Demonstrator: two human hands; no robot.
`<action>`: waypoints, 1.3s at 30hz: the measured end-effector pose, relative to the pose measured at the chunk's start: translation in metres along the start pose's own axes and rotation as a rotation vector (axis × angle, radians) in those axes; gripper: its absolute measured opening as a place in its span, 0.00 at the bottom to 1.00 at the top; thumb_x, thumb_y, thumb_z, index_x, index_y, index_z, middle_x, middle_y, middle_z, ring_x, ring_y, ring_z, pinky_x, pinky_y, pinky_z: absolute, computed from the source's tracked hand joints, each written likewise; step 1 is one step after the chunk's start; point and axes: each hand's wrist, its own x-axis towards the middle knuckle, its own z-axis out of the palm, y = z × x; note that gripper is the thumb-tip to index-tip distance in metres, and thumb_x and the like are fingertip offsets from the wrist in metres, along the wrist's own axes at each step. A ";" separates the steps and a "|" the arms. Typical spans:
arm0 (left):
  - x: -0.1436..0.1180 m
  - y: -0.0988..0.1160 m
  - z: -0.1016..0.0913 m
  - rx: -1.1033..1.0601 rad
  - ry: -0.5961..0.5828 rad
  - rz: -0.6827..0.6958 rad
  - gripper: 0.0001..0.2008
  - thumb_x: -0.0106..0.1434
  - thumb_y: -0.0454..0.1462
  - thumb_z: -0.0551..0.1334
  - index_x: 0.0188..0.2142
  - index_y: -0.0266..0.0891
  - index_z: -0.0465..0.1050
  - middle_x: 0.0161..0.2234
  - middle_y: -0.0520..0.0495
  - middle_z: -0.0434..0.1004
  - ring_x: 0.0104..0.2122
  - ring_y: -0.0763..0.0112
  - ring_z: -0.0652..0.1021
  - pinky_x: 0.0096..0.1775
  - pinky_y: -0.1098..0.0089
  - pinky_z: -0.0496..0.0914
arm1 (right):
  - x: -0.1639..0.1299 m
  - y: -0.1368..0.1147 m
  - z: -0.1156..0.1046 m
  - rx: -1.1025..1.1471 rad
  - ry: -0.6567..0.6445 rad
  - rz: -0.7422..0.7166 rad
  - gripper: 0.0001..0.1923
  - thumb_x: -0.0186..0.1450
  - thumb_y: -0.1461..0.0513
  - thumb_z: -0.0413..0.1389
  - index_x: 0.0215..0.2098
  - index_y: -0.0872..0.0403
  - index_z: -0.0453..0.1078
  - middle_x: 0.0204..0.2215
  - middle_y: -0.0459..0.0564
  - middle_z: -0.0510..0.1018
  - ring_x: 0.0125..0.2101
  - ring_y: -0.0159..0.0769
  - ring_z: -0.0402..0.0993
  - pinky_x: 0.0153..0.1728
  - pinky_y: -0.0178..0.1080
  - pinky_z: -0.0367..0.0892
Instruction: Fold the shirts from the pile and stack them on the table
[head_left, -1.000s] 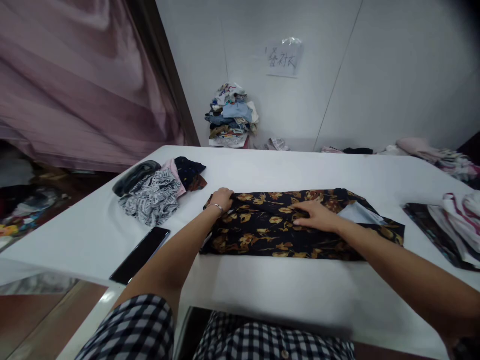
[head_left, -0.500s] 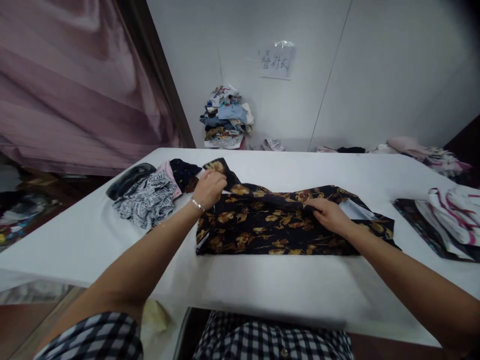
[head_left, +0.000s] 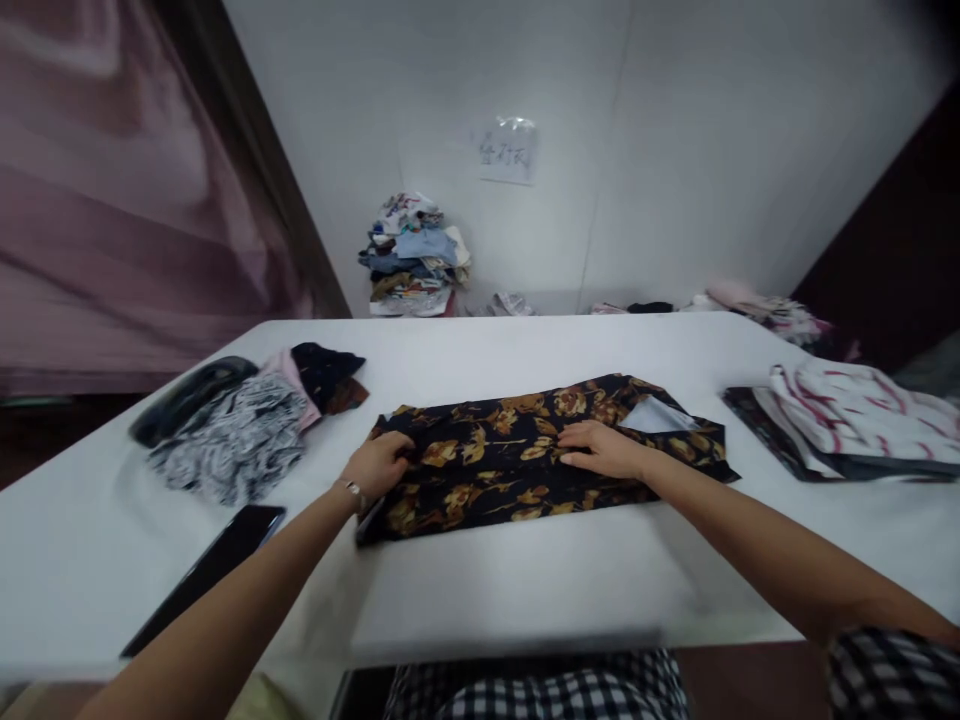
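Note:
A black garment with a gold floral print lies folded into a long strip on the white table. My left hand, with a bracelet at the wrist, rests on the garment's left end, its fingers curled over the cloth edge. My right hand lies flat with its fingers together on the middle of the garment. A pale label or lining shows at the garment's right end.
A black phone lies at the left front of the table. A heap of black-and-white, pink and dark clothes sits at the left. Folded striped white and dark garments lie at the right. A pile of clothes stands against the far wall.
My left hand lifted the garment's left end, then brought it back down onto the strip. My right hand stayed on the middle. The view has shifted right and down.

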 end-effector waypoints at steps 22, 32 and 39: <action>0.032 0.005 0.058 0.169 -0.065 -0.218 0.33 0.61 0.53 0.49 0.63 0.44 0.58 0.66 0.38 0.51 0.66 0.46 0.49 0.58 0.42 0.50 | 0.001 0.089 -0.008 -0.173 0.419 0.558 0.21 0.66 0.64 0.44 0.53 0.52 0.71 0.56 0.53 0.71 0.57 0.41 0.62 0.59 0.44 0.54; 0.032 0.010 0.057 0.289 -0.107 -0.136 0.32 0.64 0.47 0.44 0.64 0.36 0.57 0.67 0.39 0.49 0.66 0.52 0.50 0.60 0.47 0.51 | -0.026 0.133 -0.017 -0.292 0.306 0.693 0.21 0.64 0.64 0.49 0.55 0.52 0.69 0.59 0.56 0.65 0.62 0.47 0.51 0.58 0.48 0.52; 0.035 0.001 0.064 0.267 -0.045 -0.053 0.28 0.64 0.45 0.46 0.60 0.39 0.64 0.64 0.42 0.57 0.64 0.56 0.56 0.60 0.49 0.54 | -0.024 0.157 -0.015 -0.164 0.394 0.777 0.21 0.64 0.67 0.44 0.49 0.53 0.75 0.50 0.50 0.76 0.50 0.36 0.69 0.53 0.34 0.60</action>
